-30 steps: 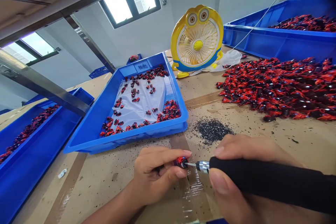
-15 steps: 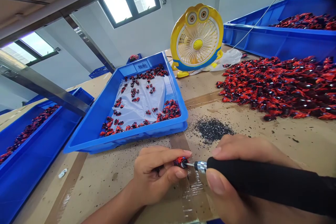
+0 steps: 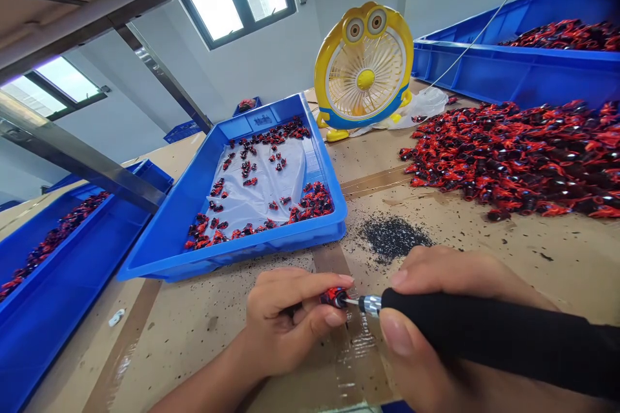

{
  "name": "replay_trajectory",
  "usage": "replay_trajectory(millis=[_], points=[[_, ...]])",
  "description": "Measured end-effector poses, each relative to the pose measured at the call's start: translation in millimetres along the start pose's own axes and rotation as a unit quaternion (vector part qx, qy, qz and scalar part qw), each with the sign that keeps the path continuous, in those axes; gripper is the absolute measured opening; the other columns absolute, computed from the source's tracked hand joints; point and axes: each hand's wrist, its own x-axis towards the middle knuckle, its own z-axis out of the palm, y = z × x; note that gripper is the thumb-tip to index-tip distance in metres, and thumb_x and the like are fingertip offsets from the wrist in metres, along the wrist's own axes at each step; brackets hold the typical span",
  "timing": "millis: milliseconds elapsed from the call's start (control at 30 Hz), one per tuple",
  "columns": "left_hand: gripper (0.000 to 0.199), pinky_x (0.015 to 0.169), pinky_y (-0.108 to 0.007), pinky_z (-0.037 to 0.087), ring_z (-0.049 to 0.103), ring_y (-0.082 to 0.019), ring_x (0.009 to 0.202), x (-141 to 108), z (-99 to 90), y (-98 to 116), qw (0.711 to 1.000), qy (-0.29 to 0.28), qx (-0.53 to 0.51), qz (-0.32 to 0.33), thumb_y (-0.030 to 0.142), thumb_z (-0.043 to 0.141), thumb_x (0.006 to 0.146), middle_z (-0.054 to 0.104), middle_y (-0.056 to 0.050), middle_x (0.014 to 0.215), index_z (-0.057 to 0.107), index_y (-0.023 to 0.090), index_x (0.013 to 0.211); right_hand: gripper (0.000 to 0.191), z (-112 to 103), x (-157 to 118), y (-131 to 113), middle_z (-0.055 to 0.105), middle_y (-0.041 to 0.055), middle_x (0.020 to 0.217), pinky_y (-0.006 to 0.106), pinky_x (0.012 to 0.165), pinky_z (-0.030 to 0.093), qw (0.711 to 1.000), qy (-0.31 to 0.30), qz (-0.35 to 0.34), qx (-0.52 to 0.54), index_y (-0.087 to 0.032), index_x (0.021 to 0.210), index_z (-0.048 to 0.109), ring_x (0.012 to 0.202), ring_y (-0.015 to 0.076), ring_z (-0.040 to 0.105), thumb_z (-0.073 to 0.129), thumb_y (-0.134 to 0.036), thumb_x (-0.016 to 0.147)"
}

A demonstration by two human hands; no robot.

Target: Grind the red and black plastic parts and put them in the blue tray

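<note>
Between the thumb and fingers of my left hand (image 3: 290, 319) is a small red-and-black plastic part (image 3: 333, 297), its dark round end turned to the right. My right hand (image 3: 436, 329) is closed around a thick black-handled electric screwdriver or rotary tool (image 3: 465, 326); which of the two I cannot tell. From its silver collar (image 3: 372, 305) a thin metal tip reaches left and meets the dark end of the part. Just beyond my hands, a heap of black shavings (image 3: 394, 237) lies on the brown cardboard tabletop (image 3: 213, 329).
A blue tray (image 3: 232, 257) with scattered red-and-black parts stands ahead. A large pile of such parts (image 3: 513, 155) covers the right side, before more blue bins (image 3: 513, 80). A yellow fan (image 3: 365, 77) stands at the back. Another blue bin (image 3: 72, 258) is at left, beside a metal post (image 3: 82, 158).
Almost nothing differs. Both hands keep their hold, and the tool tip stays at the end of the part; the view has shifted very slightly.
</note>
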Motion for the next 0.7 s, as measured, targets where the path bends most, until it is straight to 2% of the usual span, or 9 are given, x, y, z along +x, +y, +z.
replay_trajectory(millis=[167, 400, 567, 700], points=[[0.034, 0.049, -0.02, 0.052, 0.061, -0.012, 0.042, 0.2, -0.8, 1.1, 1.0, 0.009, 0.012, -0.006, 0.049, 0.074, 0.104, 0.073, 0.0, 0.054, 0.089, 0.019, 0.108, 0.011, 3.7, 2.3, -0.5, 0.077, -0.0061, 0.076, 0.016, 0.053, 0.06, 1.0, 0.002, -0.005, 0.004, -0.028, 0.097, 0.068, 0.057, 0.0096, 0.076, 0.077, -0.033, 0.093], [0.035, 0.049, -0.019, 0.05, 0.055, -0.01, 0.038, 0.0, -1.4, 2.2, 1.0, 0.01, 0.029, -0.008, 0.05, 0.073, 0.105, 0.065, 0.003, 0.047, 0.089, 0.02, 0.107, 0.014, 2.3, -2.6, 5.0, 0.079, -0.0018, 0.077, 0.021, 0.051, 0.063, 1.0, -0.002, -0.016, 0.001, -0.028, 0.099, 0.069, 0.062, 0.0155, 0.078, 0.079, -0.036, 0.094], [0.036, 0.049, -0.019, 0.05, 0.055, -0.009, 0.039, -0.5, -0.5, 2.1, 1.0, 0.012, 0.02, -0.008, 0.051, 0.074, 0.104, 0.066, 0.003, 0.049, 0.089, 0.019, 0.106, 0.014, 1.7, -3.5, 4.3, 0.078, -0.0042, 0.079, 0.015, 0.057, 0.061, 1.0, 0.004, -0.007, 0.015, -0.027, 0.099, 0.069, 0.065, 0.0108, 0.078, 0.08, -0.034, 0.094], [0.035, 0.049, -0.019, 0.052, 0.058, -0.01, 0.041, -1.1, -0.4, 2.1, 1.0, 0.012, 0.021, -0.006, 0.05, 0.074, 0.104, 0.068, 0.002, 0.05, 0.09, 0.019, 0.107, 0.013, 1.9, -0.8, 3.0, 0.078, -0.0045, 0.08, 0.015, 0.058, 0.062, 1.0, -0.006, -0.006, 0.02, -0.027, 0.101, 0.069, 0.063, 0.01, 0.077, 0.079, -0.031, 0.093]])
